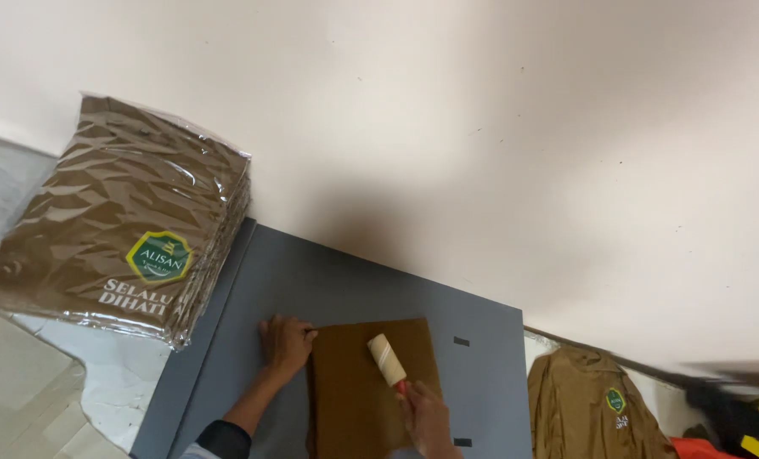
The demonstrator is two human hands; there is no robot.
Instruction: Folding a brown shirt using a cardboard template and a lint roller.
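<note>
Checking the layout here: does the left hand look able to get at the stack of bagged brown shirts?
Probably yes: the left hand rests on the grey board, and nothing stands between it and the stack of bagged brown shirts.

— What do we see on the grey board?
— A folded brown cloth; our left hand presses its corner flat.
— And our right hand?
— It grips a lint roller resting on the cloth, bagged brown garments stacked nearby.
</note>
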